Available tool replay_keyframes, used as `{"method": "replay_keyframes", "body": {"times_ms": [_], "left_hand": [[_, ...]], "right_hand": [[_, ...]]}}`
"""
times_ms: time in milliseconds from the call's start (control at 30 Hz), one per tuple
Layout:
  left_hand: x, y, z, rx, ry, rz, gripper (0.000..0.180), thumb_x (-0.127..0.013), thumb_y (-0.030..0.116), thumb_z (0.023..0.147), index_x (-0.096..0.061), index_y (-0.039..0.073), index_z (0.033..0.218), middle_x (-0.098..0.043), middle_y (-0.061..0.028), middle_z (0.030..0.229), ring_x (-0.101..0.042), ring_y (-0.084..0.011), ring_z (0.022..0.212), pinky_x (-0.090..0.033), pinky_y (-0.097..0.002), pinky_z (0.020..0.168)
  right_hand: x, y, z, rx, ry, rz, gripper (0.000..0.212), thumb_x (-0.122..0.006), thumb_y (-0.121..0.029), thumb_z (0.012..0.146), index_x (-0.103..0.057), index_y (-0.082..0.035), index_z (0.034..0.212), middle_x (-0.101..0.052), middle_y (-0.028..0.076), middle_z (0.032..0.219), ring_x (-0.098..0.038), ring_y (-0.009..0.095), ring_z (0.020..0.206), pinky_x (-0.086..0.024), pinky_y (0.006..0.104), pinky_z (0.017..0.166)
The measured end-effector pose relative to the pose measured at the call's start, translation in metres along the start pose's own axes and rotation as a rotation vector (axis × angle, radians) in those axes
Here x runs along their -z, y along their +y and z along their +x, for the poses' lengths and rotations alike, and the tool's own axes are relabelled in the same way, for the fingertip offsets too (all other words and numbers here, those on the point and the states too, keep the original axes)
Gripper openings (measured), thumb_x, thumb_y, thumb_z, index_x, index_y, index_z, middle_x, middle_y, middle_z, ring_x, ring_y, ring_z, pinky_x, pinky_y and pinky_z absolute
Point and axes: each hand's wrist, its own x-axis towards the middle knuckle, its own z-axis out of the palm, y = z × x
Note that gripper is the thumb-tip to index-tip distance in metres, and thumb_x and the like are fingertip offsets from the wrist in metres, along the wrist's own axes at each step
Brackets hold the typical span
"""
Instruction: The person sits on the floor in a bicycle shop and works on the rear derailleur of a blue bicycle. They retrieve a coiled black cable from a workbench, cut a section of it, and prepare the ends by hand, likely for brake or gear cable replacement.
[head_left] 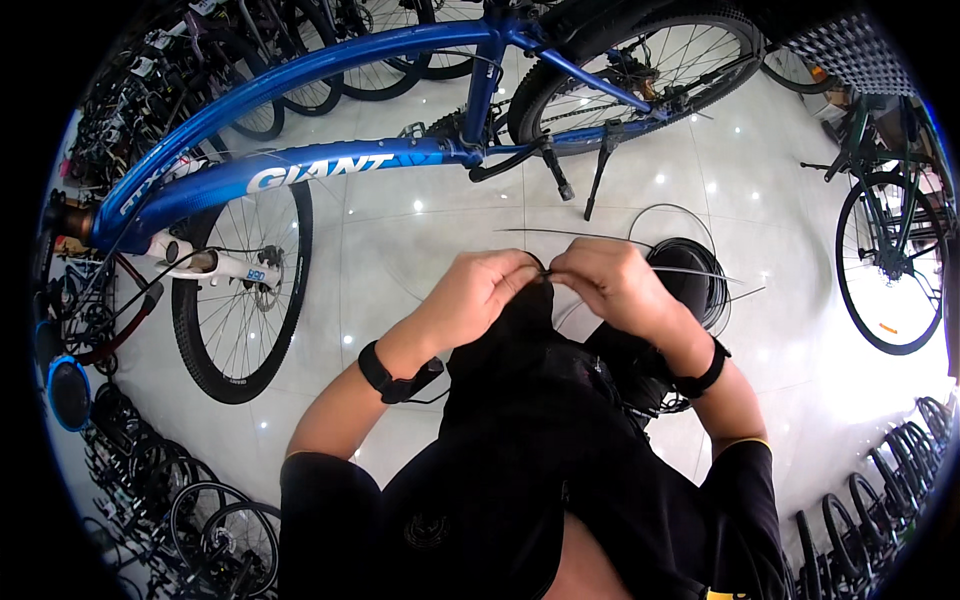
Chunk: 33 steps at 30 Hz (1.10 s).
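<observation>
My left hand (475,292) and my right hand (622,284) meet above my knees, thumbs and fingers pinched together. Between the fingertips runs a short stretch of thin black cable (544,273); most of it is hidden by the fingers. Close to my right hand, a coil of black cable (716,290) lies by my leg, with loose ends and a loop spreading over the floor. Beyond both hands stands a blue bicycle frame (330,180), its kickstand (600,175) down.
The bicycle's front wheel (240,300) is at the left, its rear wheel (640,80) at the far side. Rows of bicycles (230,520) crowd the left. A dark green bicycle (890,240) stands at the right, and several tyres (870,510) line the lower right.
</observation>
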Motion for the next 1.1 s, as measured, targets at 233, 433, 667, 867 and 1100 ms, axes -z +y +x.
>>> {"method": "replay_keyframes", "body": {"times_ms": [233, 433, 667, 867, 1100], "left_hand": [[0.010, -0.011, -0.015, 0.139, 0.001, -0.065, 0.012, -0.055, 0.007, 0.096, -0.063, -0.002, 0.096, -0.064, -0.0037, 0.081, -0.054, -0.0109, 0.071, -0.046, -0.0249, 0.068], [0.006, -0.002, -0.014, 0.030, 0.136, 0.086, 0.010, -0.058, 0.004, 0.089, -0.064, -0.004, 0.088, -0.066, -0.0142, 0.079, -0.062, -0.0252, 0.069, -0.049, -0.0316, 0.065], [-0.006, -0.001, -0.014, -0.011, 0.230, 0.120, 0.007, -0.058, 0.002, 0.088, -0.062, -0.004, 0.086, -0.063, -0.0165, 0.074, -0.060, -0.0293, 0.063, -0.048, -0.0324, 0.060], [0.001, -0.010, -0.014, -0.050, 0.260, 0.100, 0.008, -0.056, 0.000, 0.090, -0.062, -0.004, 0.086, -0.060, -0.0091, 0.071, -0.055, -0.0129, 0.060, -0.043, -0.0259, 0.056], [0.004, -0.009, -0.004, 0.138, 0.121, -0.019, 0.012, -0.058, 0.007, 0.092, -0.063, -0.004, 0.091, -0.063, -0.0114, 0.075, -0.058, -0.0160, 0.067, -0.047, -0.0288, 0.064]], "right_hand": [[0.006, -0.005, -0.004, 0.003, -0.022, -0.149, 0.012, -0.070, -0.007, 0.078, -0.062, -0.003, 0.086, -0.058, 0.010, 0.075, -0.060, 0.031, 0.072, -0.049, 0.0393, 0.062], [-0.004, -0.003, -0.001, 0.070, 0.028, -0.082, 0.013, -0.072, -0.003, 0.076, -0.062, -0.001, 0.085, -0.058, 0.010, 0.074, -0.059, 0.030, 0.068, -0.047, 0.0384, 0.059], [-0.011, -0.003, 0.000, 0.093, 0.022, -0.083, 0.013, -0.071, -0.004, 0.078, -0.061, -0.002, 0.086, -0.057, 0.011, 0.073, -0.058, 0.033, 0.067, -0.047, 0.0395, 0.059], [-0.018, -0.001, 0.014, 0.104, 0.038, -0.126, 0.012, -0.070, -0.003, 0.078, -0.062, -0.001, 0.086, -0.058, 0.012, 0.074, -0.059, 0.033, 0.067, -0.048, 0.0396, 0.060], [-0.022, 0.003, 0.010, 0.072, -0.024, -0.171, 0.010, -0.067, -0.010, 0.079, -0.059, -0.004, 0.080, -0.058, 0.011, 0.074, -0.061, 0.032, 0.070, -0.050, 0.0403, 0.061]]}}
